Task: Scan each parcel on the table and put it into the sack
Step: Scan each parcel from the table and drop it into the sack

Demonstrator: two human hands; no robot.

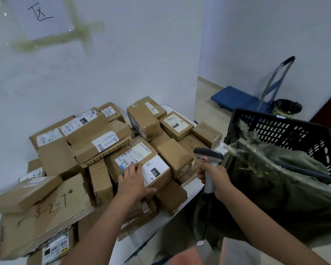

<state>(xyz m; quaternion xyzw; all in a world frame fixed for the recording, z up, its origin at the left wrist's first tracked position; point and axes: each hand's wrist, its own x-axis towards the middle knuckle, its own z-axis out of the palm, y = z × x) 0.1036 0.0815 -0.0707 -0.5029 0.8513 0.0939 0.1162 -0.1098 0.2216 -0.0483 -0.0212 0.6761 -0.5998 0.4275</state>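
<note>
1. Left of and beyond both hands, a pile of cardboard parcels (96, 150) covers the white table (191, 190); at least fifteen boxes show, though an exact count is not possible because they overlap.
2. Right of the right hand, one green sack (275, 178) hangs open inside one black crate (294, 131), its mouth just beside the table edge.
3. Under the left hand lies one parcel with a white label marked 010 (141, 165), on the near front of the pile.
4. The left hand (134, 180) rests on that parcel, fingers spread flat over the label and thumb against the near edge; it is not yet lifted.
5. The right hand (214, 178) is clenched round the handle of one scanner (208, 155), whose head points toward the pile.
6. The step in hand seems to be choosing and scanning this parcel. The next move likely calls for aiming the scanner at the barcode, uncovering it from the fingers, then carrying the box rightward into the sack.
</note>
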